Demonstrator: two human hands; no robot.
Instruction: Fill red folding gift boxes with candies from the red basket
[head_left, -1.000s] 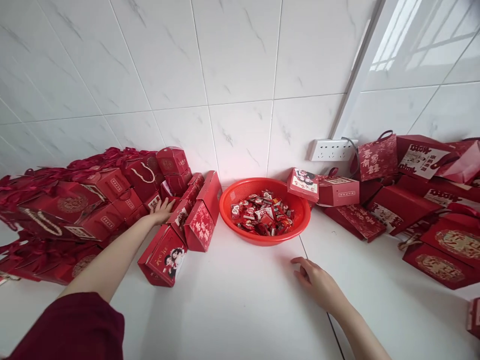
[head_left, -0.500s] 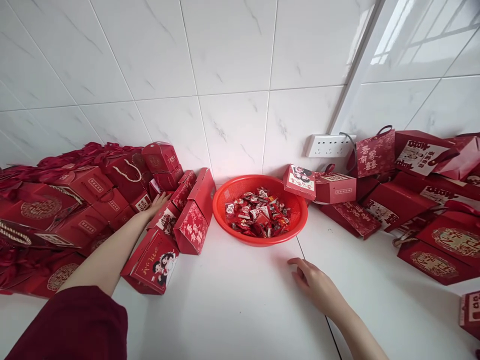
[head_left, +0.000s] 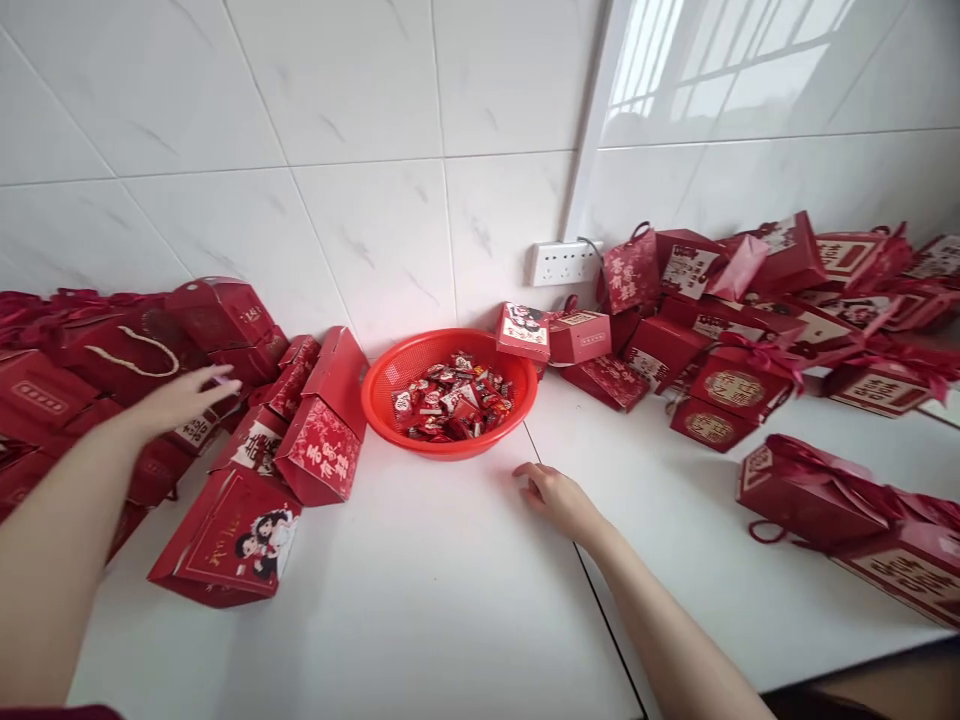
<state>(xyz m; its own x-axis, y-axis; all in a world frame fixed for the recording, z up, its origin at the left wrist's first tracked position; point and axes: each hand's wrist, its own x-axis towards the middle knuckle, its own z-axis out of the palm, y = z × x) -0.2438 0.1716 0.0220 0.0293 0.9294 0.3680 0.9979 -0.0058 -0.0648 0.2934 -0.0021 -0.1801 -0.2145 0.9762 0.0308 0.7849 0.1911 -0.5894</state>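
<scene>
Above the boxes on the left, my left hand (head_left: 184, 398) has its thumb and fingertips close together on a small purplish thing, too small to make out. Under and beside it stand red gift boxes, one with a rope handle (head_left: 135, 350) and one with a cartoon couple (head_left: 225, 540). Loosely bent, my right hand (head_left: 555, 495) is over the white table with nothing in it, its index finger apart from the others. It is just in front of a red plastic basket (head_left: 450, 450) that holds several small wrapped sweets (head_left: 457, 395).
A pile of red boxes (head_left: 667, 350) with ribbons covers the right side of the table (head_left: 420, 610). One box with a cartoon couple (head_left: 523, 330) touches the basket's right rim. A white power strip (head_left: 566, 263) is at the tiled wall.
The view has turned to the right, showing more boxes there. My left hand has lifted from among the left boxes with the small purplish thing at its fingertips. My right hand stays near the basket.
</scene>
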